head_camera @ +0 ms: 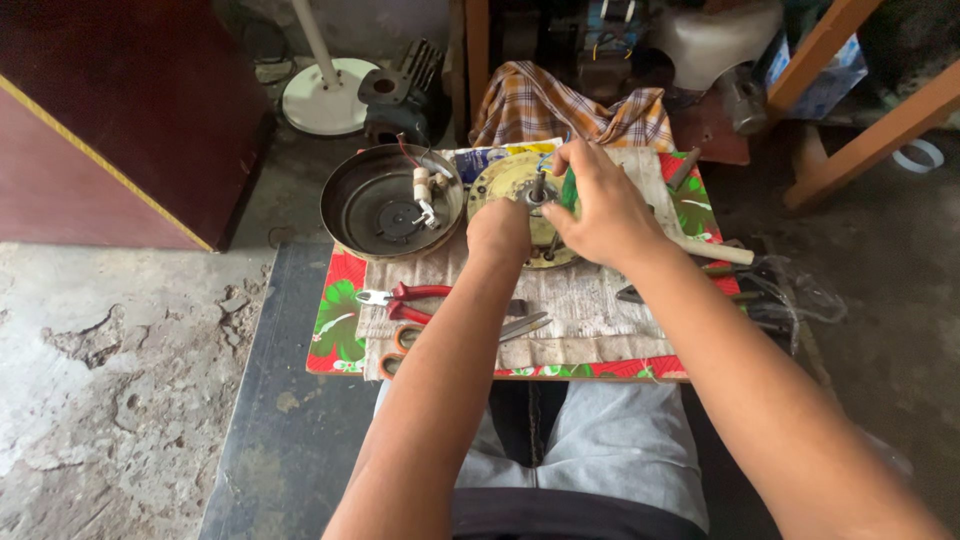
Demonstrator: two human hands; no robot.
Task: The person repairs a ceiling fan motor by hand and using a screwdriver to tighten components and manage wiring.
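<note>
1. The left hand [499, 228] rests, fingers curled, on a round yellowish motor plate [505, 180] on the cloth-covered worktop [600, 310].
2. The right hand [600, 205] grips a green-handled tool [570, 192] at the plate's central shaft [539, 185].
3. A dark metal bowl-shaped housing [385, 205] sits just left of the plate (wires inside).
4. Red-handled pliers [405, 298] and scissors [520, 326] lie nearer the person.

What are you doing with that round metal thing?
A person sits with a small board across the lap. The left hand presses on a round yellowish metal disc, and the right hand grips a green-handled tool by the shaft in the disc's middle. A dark metal bowl with a small wired part sits beside the disc. Red-handled pliers and scissors lie on the cloth nearer the person.
</note>
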